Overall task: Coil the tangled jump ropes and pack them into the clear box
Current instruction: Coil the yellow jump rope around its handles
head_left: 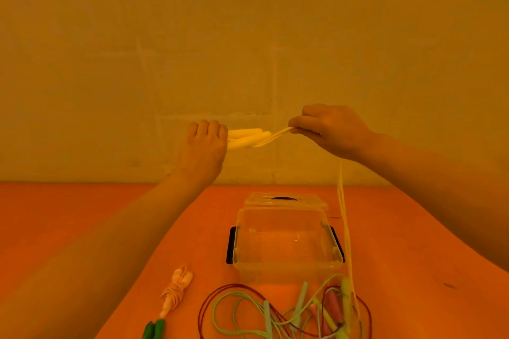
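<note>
One coiled pink rope (176, 293) lies left of the empty clear box (286, 239); left hand (203, 146) grips yellow handles (245, 137), right hand (330, 129) pinches their cord (344, 215); tangle (289, 311) remains before the box.

Light: dim, heavy orange-yellow cast | Focus: soft throughout — wide-angle bending at edges | Shadows: faint

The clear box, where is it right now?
The clear box sits open on the orange table, centre of the head view, just behind the tangled ropes.
</note>
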The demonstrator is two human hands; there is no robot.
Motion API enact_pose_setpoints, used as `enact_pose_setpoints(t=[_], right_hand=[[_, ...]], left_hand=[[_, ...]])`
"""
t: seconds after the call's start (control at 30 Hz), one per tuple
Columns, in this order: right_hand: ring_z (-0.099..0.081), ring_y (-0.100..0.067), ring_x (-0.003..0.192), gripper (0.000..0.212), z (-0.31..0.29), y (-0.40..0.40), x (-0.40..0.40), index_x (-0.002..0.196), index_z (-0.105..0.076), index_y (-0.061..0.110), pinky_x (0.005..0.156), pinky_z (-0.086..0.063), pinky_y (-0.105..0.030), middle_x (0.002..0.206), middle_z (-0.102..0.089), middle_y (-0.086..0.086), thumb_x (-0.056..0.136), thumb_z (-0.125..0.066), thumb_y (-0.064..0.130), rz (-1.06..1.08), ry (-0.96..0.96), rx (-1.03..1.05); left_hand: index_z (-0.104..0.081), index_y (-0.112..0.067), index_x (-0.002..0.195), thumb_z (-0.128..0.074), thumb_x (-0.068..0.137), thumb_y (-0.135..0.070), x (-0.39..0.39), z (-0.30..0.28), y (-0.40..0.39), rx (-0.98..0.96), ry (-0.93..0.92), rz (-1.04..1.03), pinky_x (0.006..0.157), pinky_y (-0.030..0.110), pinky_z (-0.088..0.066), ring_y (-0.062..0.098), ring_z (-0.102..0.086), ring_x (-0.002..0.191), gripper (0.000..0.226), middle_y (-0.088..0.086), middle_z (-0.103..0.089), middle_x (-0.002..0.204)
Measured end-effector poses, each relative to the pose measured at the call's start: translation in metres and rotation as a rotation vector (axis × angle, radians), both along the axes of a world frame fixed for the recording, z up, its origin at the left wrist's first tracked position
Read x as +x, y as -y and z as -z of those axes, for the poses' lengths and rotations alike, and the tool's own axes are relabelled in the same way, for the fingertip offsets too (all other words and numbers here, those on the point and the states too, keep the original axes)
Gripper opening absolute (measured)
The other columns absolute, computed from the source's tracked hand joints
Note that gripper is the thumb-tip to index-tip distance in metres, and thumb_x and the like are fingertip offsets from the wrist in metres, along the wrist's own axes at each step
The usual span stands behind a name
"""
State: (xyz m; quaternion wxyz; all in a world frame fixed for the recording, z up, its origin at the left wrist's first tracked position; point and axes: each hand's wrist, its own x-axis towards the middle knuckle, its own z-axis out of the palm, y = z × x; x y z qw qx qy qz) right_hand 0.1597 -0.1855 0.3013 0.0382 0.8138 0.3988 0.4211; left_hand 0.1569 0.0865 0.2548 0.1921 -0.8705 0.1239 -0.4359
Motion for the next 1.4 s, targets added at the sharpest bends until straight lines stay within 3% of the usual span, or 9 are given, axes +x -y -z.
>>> enact_pose_setpoints(t=[0.2, 0.3, 0.4, 0.77, 1.1, 1.4], right_hand=[[-0.061, -0.030, 0.061, 0.032, -0.049, -0.004, 0.010, 0.092, -0.070, 0.014, 0.043, -0.035, -0.026, 0.073, -0.059, -0.010, 0.091, -0.045, 0.033, -0.002, 0.154, -0.110], [-0.059, -0.030, 0.062, 0.030, -0.072, -0.006, 0.014, 0.090, -0.069, 0.013, 0.048, -0.030, -0.025, 0.074, -0.059, -0.011, 0.092, -0.046, 0.031, -0.015, 0.208, -0.179], [-0.059, -0.031, 0.065, 0.029, -0.091, -0.006, 0.020, 0.090, -0.068, 0.012, 0.048, -0.037, -0.031, 0.074, -0.058, -0.012, 0.093, -0.047, 0.031, -0.028, 0.254, -0.230], [-0.059, -0.034, 0.073, 0.022, -0.153, -0.011, 0.021, 0.093, -0.066, 0.011, 0.057, -0.040, -0.036, 0.078, -0.058, -0.014, 0.095, -0.052, 0.028, 0.021, 0.428, -0.271], [-0.060, -0.031, 0.067, 0.028, -0.076, -0.004, 0.016, 0.088, -0.069, 0.012, 0.051, -0.041, -0.033, 0.073, -0.059, -0.011, 0.092, -0.048, 0.031, 0.015, 0.264, -0.169], [-0.056, -0.029, 0.064, 0.033, -0.001, -0.006, -0.001, 0.097, -0.069, 0.011, 0.051, -0.038, -0.033, 0.073, -0.059, -0.010, 0.095, -0.043, 0.030, -0.001, 0.097, -0.041]], left_hand=[[-0.059, -0.007, 0.086, -0.062, 0.068, -0.006, 0.009, -0.028, 0.001, -0.019, 0.054, 0.015, 0.065, 0.035, -0.042, 0.032, -0.056, 0.071, 0.018, 0.012, -0.058, 0.079], [-0.059, -0.007, 0.087, -0.062, 0.068, -0.007, 0.015, -0.039, 0.001, -0.043, 0.078, 0.020, 0.065, 0.036, -0.042, 0.032, -0.056, 0.072, 0.019, 0.013, -0.058, 0.080], [-0.058, -0.005, 0.089, -0.064, 0.069, -0.006, 0.020, -0.048, 0.000, -0.072, 0.090, 0.017, 0.067, 0.038, -0.042, 0.034, -0.056, 0.073, 0.021, 0.015, -0.058, 0.082], [-0.056, 0.002, 0.098, -0.060, 0.076, -0.004, 0.021, -0.098, 0.002, -0.147, 0.119, 0.013, 0.076, 0.045, -0.042, 0.039, -0.056, 0.085, 0.023, 0.022, -0.058, 0.092], [-0.056, -0.001, 0.091, -0.062, 0.071, -0.004, 0.014, -0.057, -0.007, -0.074, 0.065, -0.007, 0.070, 0.040, -0.042, 0.037, -0.055, 0.077, 0.021, 0.020, -0.057, 0.085], [-0.059, -0.005, 0.084, -0.066, 0.062, -0.005, 0.004, -0.008, -0.005, -0.073, 0.006, -0.017, 0.067, 0.038, -0.045, 0.034, -0.056, 0.071, 0.023, 0.015, -0.058, 0.078]])
